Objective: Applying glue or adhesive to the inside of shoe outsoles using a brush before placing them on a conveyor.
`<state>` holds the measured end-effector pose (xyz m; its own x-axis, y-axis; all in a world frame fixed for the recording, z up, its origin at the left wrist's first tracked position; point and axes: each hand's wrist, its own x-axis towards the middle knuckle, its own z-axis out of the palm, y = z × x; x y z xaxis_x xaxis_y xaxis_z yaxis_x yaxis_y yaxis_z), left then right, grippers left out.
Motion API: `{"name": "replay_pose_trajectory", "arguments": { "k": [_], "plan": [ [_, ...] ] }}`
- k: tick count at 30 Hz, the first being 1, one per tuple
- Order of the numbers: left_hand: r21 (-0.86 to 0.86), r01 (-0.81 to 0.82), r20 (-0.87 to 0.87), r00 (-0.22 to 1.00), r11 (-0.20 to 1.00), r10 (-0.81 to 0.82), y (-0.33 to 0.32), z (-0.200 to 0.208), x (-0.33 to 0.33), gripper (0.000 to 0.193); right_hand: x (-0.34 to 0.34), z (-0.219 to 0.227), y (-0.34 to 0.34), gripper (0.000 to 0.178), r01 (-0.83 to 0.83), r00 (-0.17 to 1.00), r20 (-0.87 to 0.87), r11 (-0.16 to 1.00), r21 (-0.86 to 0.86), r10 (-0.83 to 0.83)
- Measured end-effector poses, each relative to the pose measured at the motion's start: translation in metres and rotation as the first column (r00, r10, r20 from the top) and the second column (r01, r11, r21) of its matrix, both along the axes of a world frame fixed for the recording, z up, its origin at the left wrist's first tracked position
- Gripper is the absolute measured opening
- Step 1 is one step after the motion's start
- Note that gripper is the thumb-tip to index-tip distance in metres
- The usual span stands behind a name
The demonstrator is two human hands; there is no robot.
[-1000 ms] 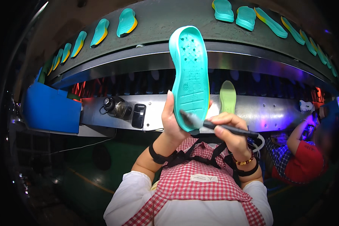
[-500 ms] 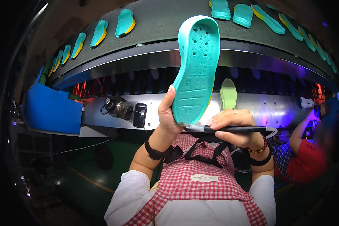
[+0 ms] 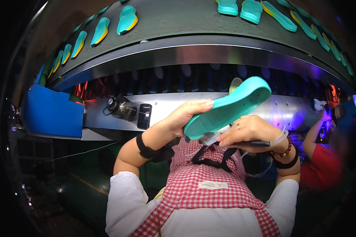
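My left hand [image 3: 184, 115] grips a turquoise shoe sole [image 3: 230, 106] near one end, thumb along its rim. The sole is tilted, its far end pointing up and to the right, with several small holes near that end. A brush [image 3: 210, 138] with a dark handle is in my right hand [image 3: 245, 132], fingers closed round it. Its bristles are beside the sole's near end, at the lower edge; whether they touch it I cannot tell. Partly hidden behind the raised sole is a pale green insole [image 3: 235, 84] on the metal ledge.
A dark bottle [image 3: 122, 108] and a black phone-like slab [image 3: 144, 116] rest on the metal ledge [image 3: 164, 103] at left. Beyond, turquoise soles with yellow edges [image 3: 127, 19] line a grey belt [image 3: 178, 23]. A blue panel [image 3: 53, 112] stands far left; a person in red [image 3: 324, 166] is at right.
The sole has come down from upright and tilted to the right, its inside turned more away. My right hand has swung the brush with it. Soles on the belt have shifted in view.
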<state>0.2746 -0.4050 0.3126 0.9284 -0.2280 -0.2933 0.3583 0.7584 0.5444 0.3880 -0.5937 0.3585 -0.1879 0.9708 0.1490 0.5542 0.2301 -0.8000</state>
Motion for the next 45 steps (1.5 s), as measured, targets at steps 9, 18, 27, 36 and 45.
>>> {"name": "replay_pose_trajectory", "arguments": {
  "k": [9,18,27,36,45],
  "plan": [
    [0.181,0.135,-0.163,0.981,0.974,-0.105,0.007,-0.002,-0.008,0.040,0.010,0.012,-0.011,0.023,-0.057,0.973,0.216,0.993,-0.108,0.079],
    [0.226,0.155,-0.153,0.981,0.962,-0.122,0.011,0.005,-0.012,0.044,0.021,0.000,-0.024,0.020,0.063,0.996,0.067,0.994,-0.086,-0.057],
    [0.074,0.061,-0.091,0.994,0.995,-0.054,0.008,-0.017,-0.008,0.050,0.010,-0.021,-0.024,0.021,0.282,0.905,-0.298,0.953,-0.115,-0.304],
    [-0.203,-0.140,-0.165,0.980,0.969,0.107,-0.017,-0.039,0.001,0.049,-0.005,-0.066,-0.022,0.018,0.593,0.601,-0.516,0.773,-0.226,-0.611],
    [-0.255,-0.152,-0.109,0.986,0.955,0.128,-0.021,-0.053,0.005,0.050,-0.014,-0.079,-0.025,0.017,0.741,0.539,-0.461,0.657,-0.139,-0.705]
  ]
}}
